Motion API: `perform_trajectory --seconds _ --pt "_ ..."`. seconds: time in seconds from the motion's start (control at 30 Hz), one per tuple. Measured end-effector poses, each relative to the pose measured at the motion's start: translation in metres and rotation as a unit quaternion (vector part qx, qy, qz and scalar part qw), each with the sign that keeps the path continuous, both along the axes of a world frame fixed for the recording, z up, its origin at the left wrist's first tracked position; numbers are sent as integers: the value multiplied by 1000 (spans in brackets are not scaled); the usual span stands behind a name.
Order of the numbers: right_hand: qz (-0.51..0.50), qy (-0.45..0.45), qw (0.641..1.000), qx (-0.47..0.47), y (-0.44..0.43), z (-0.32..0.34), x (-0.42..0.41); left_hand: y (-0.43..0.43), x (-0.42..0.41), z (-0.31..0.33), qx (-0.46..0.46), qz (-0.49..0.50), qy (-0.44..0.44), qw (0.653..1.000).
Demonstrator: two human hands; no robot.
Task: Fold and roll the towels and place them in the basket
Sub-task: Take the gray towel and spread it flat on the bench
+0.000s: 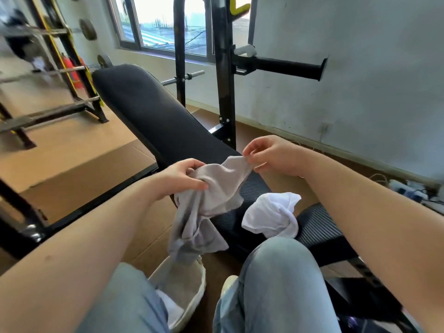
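Grey towel (211,188) hung crumpled over the left edge of the surface (317,227), its tail just above the basket (203,280) on the floor. The left hand (182,176) gripped a bunch of it; the right hand (274,156) pinched its top corner. A white towel (271,217) lay on the surface's near end.

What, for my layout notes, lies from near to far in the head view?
Basket → white towel → bench backrest → window. Grey towel, held up by left hand and right hand, left out.
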State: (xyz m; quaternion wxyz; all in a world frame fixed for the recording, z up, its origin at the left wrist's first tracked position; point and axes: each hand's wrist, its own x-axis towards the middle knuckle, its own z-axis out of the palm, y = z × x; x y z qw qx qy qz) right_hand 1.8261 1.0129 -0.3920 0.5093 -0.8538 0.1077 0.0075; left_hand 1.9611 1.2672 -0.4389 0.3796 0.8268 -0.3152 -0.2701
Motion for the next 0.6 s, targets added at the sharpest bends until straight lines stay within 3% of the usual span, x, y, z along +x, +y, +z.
perform_trajectory --seconds 0.13,0.27,0.37,0.43,0.6 --pt "24 -77 996 46 33 12 10 -5 -6 8 -24 -16 72 997" --pt "46 -87 994 -41 59 16 17 -16 -19 22 -98 -6 26 995" --pt "23 -115 993 -10 66 15 22 -18 -26 28 -166 19 10 986" --pt "32 -83 996 27 64 14 21 -18 -26 31 -200 54 -6 978" --pt "113 118 986 21 45 -2 5 -10 -26 40 -249 104 -13 963"
